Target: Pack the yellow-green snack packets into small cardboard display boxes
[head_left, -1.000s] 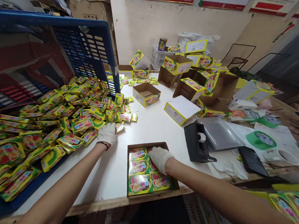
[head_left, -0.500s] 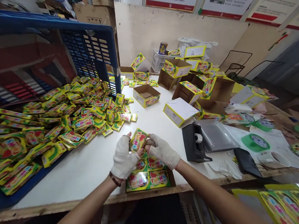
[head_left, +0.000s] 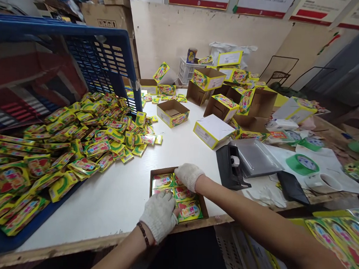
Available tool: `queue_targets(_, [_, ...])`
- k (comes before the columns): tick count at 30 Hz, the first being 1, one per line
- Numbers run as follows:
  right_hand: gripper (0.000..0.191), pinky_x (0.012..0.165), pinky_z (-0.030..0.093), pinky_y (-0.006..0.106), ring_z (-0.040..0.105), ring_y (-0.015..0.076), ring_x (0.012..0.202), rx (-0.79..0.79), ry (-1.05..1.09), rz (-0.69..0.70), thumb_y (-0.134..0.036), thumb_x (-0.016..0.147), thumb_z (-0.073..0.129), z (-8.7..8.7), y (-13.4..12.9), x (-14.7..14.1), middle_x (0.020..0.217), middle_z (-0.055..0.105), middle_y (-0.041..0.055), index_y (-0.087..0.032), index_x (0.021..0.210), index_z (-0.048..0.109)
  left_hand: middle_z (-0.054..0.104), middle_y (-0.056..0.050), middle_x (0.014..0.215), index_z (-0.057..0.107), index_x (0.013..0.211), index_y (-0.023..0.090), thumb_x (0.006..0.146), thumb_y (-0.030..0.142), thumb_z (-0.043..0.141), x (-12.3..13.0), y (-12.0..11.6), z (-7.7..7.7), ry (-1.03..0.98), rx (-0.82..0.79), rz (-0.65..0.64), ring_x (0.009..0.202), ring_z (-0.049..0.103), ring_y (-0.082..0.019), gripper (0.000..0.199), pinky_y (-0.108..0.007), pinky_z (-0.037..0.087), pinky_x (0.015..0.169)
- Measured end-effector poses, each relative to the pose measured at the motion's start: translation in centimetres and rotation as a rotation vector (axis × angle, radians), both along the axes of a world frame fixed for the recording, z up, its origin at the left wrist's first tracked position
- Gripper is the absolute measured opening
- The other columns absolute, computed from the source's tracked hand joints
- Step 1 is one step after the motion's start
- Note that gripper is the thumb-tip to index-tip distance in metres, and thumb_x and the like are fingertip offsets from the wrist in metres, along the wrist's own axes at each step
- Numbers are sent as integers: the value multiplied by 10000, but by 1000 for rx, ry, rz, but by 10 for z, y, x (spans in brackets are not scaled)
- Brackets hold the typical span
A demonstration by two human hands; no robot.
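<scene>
Both my hands wear white knit gloves and rest inside a shallow brown cardboard box (head_left: 204,204) at the table's near edge. The box is lined with yellow-green candy packets (head_left: 190,210). My left hand (head_left: 159,215) lies palm down on the packets at the box's near left. My right hand (head_left: 188,176) presses on a packet at the far middle of the box. Whether either hand grips a packet is hidden under the gloves. A big heap of the same packets (head_left: 85,145) spills from a tipped blue crate (head_left: 105,62) on the left.
A black tape dispenser (head_left: 230,167) stands right of the box, beside a grey plastic sheet (head_left: 256,156) and green tape rolls (head_left: 302,164). Open and closed yellow cartons (head_left: 212,130) crowd the table's far side. The white tabletop (head_left: 109,203) ends at a wooden front edge.
My left hand pulled a packet from the heap, both hands held it above the box, and now both hands are down in the box on the packets.
</scene>
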State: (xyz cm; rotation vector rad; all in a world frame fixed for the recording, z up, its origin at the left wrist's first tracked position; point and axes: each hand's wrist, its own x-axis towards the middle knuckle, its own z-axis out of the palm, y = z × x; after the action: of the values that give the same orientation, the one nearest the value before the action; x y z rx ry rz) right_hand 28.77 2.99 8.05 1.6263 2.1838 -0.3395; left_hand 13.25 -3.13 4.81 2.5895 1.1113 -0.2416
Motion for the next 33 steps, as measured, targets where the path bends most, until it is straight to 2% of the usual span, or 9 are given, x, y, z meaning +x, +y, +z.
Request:
queue_targets(5, [326,853,525,395,628,298,1076,99,0,-82,-90,931,394,-18,-22,-1,1155,641,205,-98,1156,630,659,-159,1130,695,1042,142,904,407,471,6,7,10,-11,-43,38,1063,603,-344,373,-497,476,908])
queue_targets(10, [353,808,538,353,626,284,1056,29,-17,-147,-59,917,377,-30,-38,-5,1145,623,203,-101,1134,652,541,-191,1359,622,1219,125,827,358,567,18,19,-1,-105,10,-31,1272,463,-378,459,-547,340,1082])
queue_targets(13, [369,832,518,352,621,294,1079,-2,6,-145,-50,893,413,-28,-41,-5,1232,583,209,-105,1176,643,615,-185,1234,669,1100,132,819,372,575,17,24,-5,-107,-27,-39,1175,535,-367,381,-531,390,1029])
queue_targets(16, [326,792,502,311,666,272,987,-68,57,-118,-69,828,538,-18,-32,1,1163,640,177,-130,1113,685,655,-106,1027,661,940,177,872,313,503,0,43,-1,-308,34,20,996,596,-251,219,-377,471,893])
queue_targets(20, [229,731,478,275,679,220,885,-69,189,-90,-221,887,520,-2,9,8,987,722,81,-207,984,727,625,-57,995,617,918,204,913,209,404,-45,106,1,-292,284,392,946,589,-167,213,-274,461,838])
queue_targets(22, [285,804,464,262,657,192,956,45,321,-131,-223,927,450,0,40,4,1030,721,59,-215,1065,700,608,-118,1102,621,1006,174,878,218,465,-70,142,-5,-195,360,547,1064,566,-247,206,-369,448,899])
queue_targets(25, [355,906,435,265,608,189,1071,201,429,-197,-175,897,486,-10,92,-13,1211,651,102,-168,1233,602,515,-215,1315,602,1161,124,793,246,598,-96,177,-23,-135,391,608,1302,388,-414,388,-548,363,998])
queue_targets(28, [440,914,432,288,555,214,1142,243,398,-182,-143,841,546,-27,141,-38,1328,546,132,-171,1280,538,449,-204,1422,614,1176,137,769,279,640,-107,178,-42,-113,388,541,1395,263,-420,431,-561,328,1054])
queue_targets(33, [443,886,439,371,528,287,1149,246,336,-167,-185,808,598,-45,181,-75,1283,537,169,-187,1242,514,486,-160,1398,630,1071,178,780,231,611,-114,130,-62,-282,429,316,1388,313,-358,296,-538,332,1101])
